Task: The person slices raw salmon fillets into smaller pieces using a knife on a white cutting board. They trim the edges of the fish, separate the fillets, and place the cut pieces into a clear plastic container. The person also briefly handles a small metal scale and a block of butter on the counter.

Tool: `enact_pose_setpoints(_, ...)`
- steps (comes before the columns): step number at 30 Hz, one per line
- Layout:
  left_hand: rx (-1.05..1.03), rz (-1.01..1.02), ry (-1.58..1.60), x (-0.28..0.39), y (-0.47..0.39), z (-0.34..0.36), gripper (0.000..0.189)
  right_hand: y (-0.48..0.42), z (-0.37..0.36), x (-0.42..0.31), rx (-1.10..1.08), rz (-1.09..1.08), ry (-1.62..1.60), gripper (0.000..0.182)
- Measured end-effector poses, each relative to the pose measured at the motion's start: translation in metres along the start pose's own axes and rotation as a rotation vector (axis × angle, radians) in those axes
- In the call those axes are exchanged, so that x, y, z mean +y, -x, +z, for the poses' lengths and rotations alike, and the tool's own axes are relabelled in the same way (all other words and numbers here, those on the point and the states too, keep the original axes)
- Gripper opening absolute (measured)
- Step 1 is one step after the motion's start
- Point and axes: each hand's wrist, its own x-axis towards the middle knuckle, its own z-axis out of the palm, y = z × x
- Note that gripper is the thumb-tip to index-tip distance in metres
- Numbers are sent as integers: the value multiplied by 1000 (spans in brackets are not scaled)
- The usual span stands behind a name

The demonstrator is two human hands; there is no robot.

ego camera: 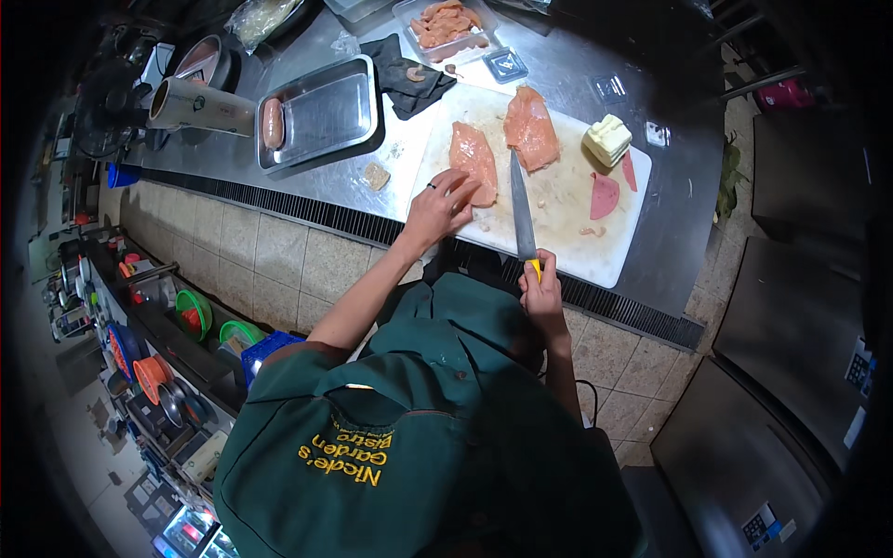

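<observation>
My left hand (441, 209) rests with its fingertips on the lower end of a flattened piece of raw meat (473, 155), which looks like chicken. In my right hand (543, 293) is a knife (522, 209) by its yellow handle, the blade pointing away from me. The knife's tip touches or lies very near the lower edge of a second flattened piece (531, 129). Both pieces lie on a white cutting board (572, 258). At the board's right are a stacked pale yellow block, perhaps cheese (608, 141), and pink ham-like slices (604, 195).
A metal tray (317, 150) holding one wrapped roll (273, 123) stands left of the board, beside a large roll of film (202, 108). Behind are a dark cloth (418, 94), a tub of raw meat pieces (450, 52) and a small plastic lid (506, 64). A grate edges the table's near side.
</observation>
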Motion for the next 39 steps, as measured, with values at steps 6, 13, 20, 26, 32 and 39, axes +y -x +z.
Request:
enact_pose_setpoints(6,-90,49,87,-27,-14,-11,40,5,9,5,16,31,-7,25)
enact_pose_setpoints(13,-584,260,-23,-40,-64,-53,50,14,4,30,74,-29,-103,21)
enact_pose_setpoints(20,-650,564,-260,-43,-116,-34,82,35,-7,38,179,-34,-172,22)
enact_pose_setpoints(26,-969,560,-392,-5,-151,-23,71,43,-13,50,277,12,-276,23)
enact_pose_setpoints(32,-1072,426,-208,-18,-152,-26,38,46,-14,47,311,38,-329,25)
enact_pose_setpoints(39,-966,5,386,-50,-135,-48,36,33,-22,56,436,-9,-457,26)
